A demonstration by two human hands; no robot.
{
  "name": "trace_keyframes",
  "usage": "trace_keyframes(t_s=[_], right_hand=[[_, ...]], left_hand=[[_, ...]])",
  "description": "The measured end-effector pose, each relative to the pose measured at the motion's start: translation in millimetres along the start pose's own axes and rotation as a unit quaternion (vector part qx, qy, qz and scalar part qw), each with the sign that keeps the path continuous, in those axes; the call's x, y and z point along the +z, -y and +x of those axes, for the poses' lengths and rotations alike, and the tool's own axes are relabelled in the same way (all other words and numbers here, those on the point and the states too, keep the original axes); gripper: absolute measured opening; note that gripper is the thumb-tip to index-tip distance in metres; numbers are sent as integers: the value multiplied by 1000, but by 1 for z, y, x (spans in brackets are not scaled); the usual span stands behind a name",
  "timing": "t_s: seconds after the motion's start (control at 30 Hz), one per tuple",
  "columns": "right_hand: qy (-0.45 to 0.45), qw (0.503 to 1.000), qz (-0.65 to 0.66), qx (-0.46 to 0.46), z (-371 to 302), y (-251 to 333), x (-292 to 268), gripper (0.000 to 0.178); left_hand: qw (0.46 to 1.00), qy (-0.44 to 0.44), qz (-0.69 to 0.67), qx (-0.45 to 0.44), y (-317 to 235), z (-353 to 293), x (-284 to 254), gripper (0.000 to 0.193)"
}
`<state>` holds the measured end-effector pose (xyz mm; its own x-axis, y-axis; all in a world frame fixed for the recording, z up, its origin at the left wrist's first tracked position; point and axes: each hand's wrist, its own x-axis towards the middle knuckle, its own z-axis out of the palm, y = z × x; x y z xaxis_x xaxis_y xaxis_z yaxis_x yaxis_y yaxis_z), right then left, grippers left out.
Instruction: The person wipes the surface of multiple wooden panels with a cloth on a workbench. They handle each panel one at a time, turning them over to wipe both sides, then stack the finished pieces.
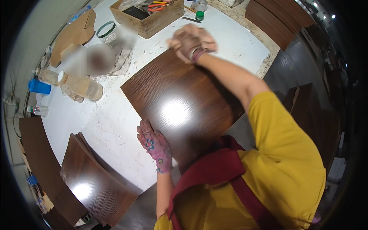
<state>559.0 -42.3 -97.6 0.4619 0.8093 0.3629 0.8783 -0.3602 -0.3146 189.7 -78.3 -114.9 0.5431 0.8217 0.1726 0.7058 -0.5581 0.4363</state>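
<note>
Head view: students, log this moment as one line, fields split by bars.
left hand: gloved, at left edge of brown panel | right hand: gloved, blurred, on peach cloth at far edge | panel: on white table

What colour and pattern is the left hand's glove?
The glove on the left hand is pink with multicoloured flowers, seen best in the head view.

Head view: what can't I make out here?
All in the head view:
Right hand and peach cloth: motion blur obscures the grip.
Left hand: its back hides the palm.
Brown board: the maroon garment covers part of its near end.
Tan box: its contents hide the bottom.
Items behind the capped bottle: too blurred to identify.
</note>
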Motion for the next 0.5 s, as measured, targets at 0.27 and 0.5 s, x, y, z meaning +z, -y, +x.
trace_keyframes(t_s=[0.27,0.5], right_hand=[[273,925,-244,98,-144,12,-25,34],[58,986,-138,-68,-178,-42,-102,28]], left_hand=[[1000,8,-25,-17,-3,0,1,47],[998,13,-54,-15,-16,0,-7,45]])
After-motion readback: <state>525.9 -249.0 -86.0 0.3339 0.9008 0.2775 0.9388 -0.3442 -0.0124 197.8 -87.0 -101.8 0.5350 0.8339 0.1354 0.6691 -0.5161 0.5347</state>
